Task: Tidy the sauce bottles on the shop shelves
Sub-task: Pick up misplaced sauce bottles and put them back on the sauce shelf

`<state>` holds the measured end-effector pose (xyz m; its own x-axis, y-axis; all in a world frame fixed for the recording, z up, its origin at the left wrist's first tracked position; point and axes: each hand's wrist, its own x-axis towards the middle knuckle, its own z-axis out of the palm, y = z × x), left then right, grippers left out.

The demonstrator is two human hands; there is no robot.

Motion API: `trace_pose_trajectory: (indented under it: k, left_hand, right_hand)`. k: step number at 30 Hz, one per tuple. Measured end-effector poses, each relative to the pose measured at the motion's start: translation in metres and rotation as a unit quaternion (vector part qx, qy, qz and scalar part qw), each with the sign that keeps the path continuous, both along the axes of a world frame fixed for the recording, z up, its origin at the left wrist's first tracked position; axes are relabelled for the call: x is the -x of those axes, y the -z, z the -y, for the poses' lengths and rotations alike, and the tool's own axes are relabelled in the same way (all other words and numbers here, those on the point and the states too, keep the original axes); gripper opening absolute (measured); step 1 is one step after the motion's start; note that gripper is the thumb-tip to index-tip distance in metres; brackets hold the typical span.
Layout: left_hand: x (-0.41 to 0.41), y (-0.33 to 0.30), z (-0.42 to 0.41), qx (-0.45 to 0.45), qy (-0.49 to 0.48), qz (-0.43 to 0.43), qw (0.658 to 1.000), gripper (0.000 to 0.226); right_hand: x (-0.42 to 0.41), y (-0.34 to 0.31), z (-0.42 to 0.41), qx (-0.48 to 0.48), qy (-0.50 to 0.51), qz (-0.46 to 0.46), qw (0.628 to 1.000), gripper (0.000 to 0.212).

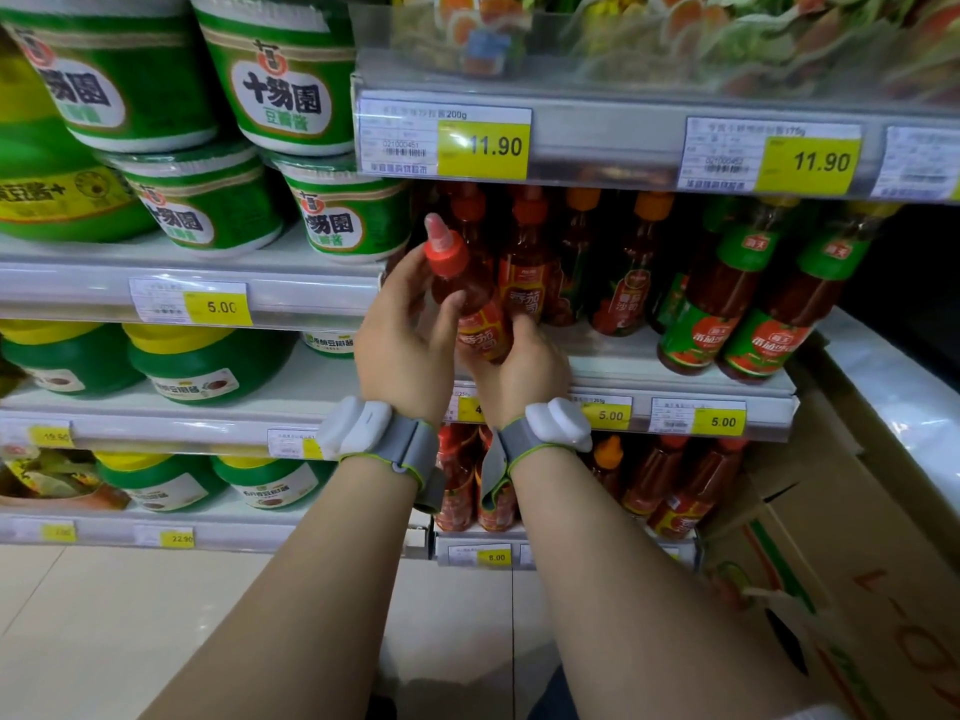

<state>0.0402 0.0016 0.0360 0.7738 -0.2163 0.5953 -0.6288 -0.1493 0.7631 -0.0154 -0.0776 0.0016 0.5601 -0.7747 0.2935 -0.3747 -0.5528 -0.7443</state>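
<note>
A red-capped ketchup squeeze bottle (464, 289) is held tilted, cap up and to the left, in front of the middle shelf (675, 379). My left hand (402, 337) grips its upper body and neck from the left. My right hand (522, 363) holds its lower end from below. Behind it a row of similar red and orange-capped sauce bottles (571, 262) stands on the shelf. Two larger bottles with green labels (737, 298) stand at the right end.
Green tubs of bean paste (291, 80) fill the shelves at left. More sauce bottles (670, 485) stand on the lower shelf. A cardboard box (841, 537) sits at the right on the floor. Yellow price tags (483, 148) line the shelf edges.
</note>
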Motion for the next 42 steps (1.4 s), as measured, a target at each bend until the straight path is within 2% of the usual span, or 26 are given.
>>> trace_pose_trajectory:
  k: [7,17,25,32,39,42]
  left_hand:
    - [0.002,-0.007,0.001,-0.060,0.029,-0.015,0.998,0.053]
    - [0.007,-0.006,0.003,-0.115,0.062,0.019,0.991,0.044]
    - [0.006,-0.008,0.001,-0.094,0.046,-0.011,0.994,0.048]
    - [0.006,-0.003,0.001,-0.093,0.037,0.001,0.995,0.050]
    - [0.014,0.003,-0.010,-0.134,0.057,0.038,0.989,0.052]
    - [0.020,0.007,-0.027,-0.136,0.058,0.071,0.986,0.043]
  right_hand:
    - [-0.002,-0.002,-0.002,-0.014,-0.035,-0.041,0.998,0.045]
    - [-0.007,-0.006,0.001,-0.016,-0.034,-0.064,0.997,0.028]
    - [-0.008,-0.009,-0.001,0.025,-0.055,-0.098,0.993,0.026]
    - [-0.010,-0.008,0.000,0.035,-0.067,-0.111,0.991,0.020]
    - [0.002,-0.014,-0.006,0.014,-0.067,-0.071,0.995,0.030]
    - [0.015,-0.015,-0.009,0.016,-0.080,-0.073,0.994,0.048]
